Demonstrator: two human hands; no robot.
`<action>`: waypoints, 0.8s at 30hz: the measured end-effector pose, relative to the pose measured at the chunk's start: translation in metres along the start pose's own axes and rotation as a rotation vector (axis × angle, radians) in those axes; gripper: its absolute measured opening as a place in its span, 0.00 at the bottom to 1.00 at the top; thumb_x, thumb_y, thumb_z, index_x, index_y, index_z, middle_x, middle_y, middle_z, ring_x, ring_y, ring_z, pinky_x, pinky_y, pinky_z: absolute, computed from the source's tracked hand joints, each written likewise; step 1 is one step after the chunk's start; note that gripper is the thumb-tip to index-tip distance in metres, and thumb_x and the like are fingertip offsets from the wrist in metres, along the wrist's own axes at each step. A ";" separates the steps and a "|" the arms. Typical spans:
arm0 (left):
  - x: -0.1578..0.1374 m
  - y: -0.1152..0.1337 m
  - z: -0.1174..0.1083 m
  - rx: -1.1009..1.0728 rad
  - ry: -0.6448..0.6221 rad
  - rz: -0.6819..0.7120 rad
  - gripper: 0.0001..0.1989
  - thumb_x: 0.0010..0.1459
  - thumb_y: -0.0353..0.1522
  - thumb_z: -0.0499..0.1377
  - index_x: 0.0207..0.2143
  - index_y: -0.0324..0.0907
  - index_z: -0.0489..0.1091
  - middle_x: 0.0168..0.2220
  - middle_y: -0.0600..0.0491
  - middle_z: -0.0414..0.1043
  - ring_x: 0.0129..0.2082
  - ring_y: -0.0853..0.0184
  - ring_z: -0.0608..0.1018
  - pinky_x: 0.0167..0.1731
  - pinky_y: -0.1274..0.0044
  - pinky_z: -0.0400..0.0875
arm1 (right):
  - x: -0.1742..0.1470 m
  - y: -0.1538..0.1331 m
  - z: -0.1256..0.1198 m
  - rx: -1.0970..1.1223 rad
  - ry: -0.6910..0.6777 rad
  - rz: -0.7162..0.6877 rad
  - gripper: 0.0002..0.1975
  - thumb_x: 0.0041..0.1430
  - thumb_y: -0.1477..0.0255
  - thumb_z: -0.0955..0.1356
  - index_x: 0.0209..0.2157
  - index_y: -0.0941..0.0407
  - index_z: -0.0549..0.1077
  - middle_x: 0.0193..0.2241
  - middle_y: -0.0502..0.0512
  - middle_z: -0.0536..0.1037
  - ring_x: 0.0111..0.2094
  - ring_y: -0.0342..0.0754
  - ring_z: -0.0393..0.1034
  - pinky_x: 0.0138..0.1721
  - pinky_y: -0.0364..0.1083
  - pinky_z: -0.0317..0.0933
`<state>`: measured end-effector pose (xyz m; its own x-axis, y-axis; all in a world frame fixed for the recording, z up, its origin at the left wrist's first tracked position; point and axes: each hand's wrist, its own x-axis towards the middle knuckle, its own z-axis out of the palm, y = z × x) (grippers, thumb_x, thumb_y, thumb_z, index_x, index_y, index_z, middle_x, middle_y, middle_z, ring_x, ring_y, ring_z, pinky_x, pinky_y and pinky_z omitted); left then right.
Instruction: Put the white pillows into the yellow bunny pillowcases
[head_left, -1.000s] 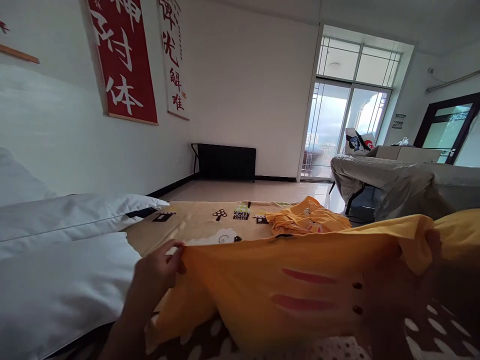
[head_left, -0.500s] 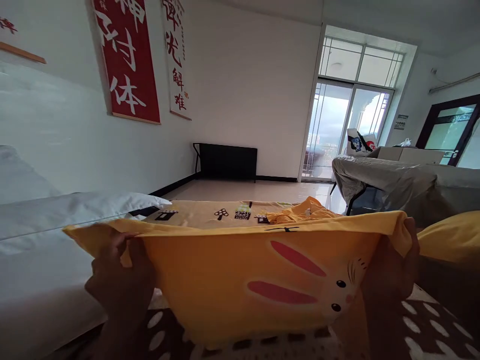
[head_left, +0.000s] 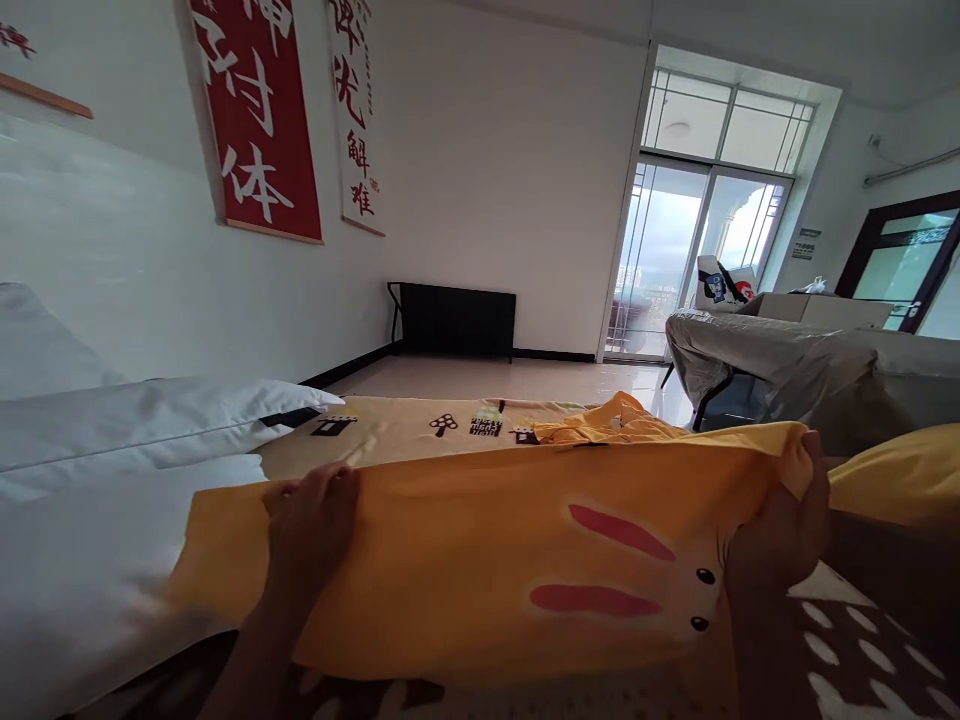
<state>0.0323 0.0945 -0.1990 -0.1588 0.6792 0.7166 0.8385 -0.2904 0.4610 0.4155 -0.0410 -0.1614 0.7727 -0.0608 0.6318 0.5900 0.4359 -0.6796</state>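
A yellow cloth with a printed rabbit is stretched sideways in front of me, its pink ears and dark eyes toward the right. My left hand is closed on its upper edge, some way in from the left end, which hangs past the hand beside a white pillow. At the upper right corner, my right hand grips the cloth with the thumb up. Whether it is a pillowcase or a garment, I cannot tell. Behind its top edge lies a crumpled orange-yellow cloth.
A beige printed sheet spreads beyond the cloth. Another yellow item lies at right, above a brown white-spotted cover. A plastic-covered table stands farther back, and a black folded panel leans against the wall.
My left hand has shifted right along the cloth's upper edge and turned over it. The cloth's left end now hangs down, and the rabbit print sits slightly farther right.
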 end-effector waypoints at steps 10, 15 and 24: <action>0.002 -0.013 0.017 0.047 -0.817 0.222 0.16 0.49 0.43 0.51 0.30 0.41 0.68 0.17 0.59 0.59 0.22 0.69 0.63 0.29 0.78 0.57 | 0.019 0.057 0.014 0.080 0.023 0.369 0.29 0.53 0.63 0.61 0.57 0.59 0.64 0.54 0.60 0.68 0.51 0.54 0.64 0.50 0.52 0.61; 0.001 -0.032 0.015 0.094 -1.047 0.135 0.13 0.40 0.36 0.52 0.29 0.41 0.68 0.20 0.59 0.60 0.24 0.69 0.65 0.27 0.79 0.54 | 0.031 0.068 0.004 0.048 0.066 0.227 0.28 0.55 0.66 0.60 0.57 0.60 0.64 0.55 0.58 0.66 0.56 0.53 0.60 0.57 0.52 0.53; -0.006 -0.052 0.019 -0.005 -1.223 0.075 0.13 0.35 0.34 0.52 0.24 0.41 0.73 0.21 0.54 0.68 0.25 0.65 0.70 0.22 0.79 0.57 | 0.028 0.056 0.005 0.035 0.096 0.164 0.27 0.57 0.64 0.61 0.56 0.62 0.65 0.56 0.60 0.67 0.56 0.53 0.59 0.58 0.51 0.52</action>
<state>-0.0008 0.1180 -0.2373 0.4862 0.8453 -0.2215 0.8223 -0.3567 0.4435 0.4688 -0.0136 -0.1794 0.8777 -0.0706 0.4741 0.4469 0.4779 -0.7562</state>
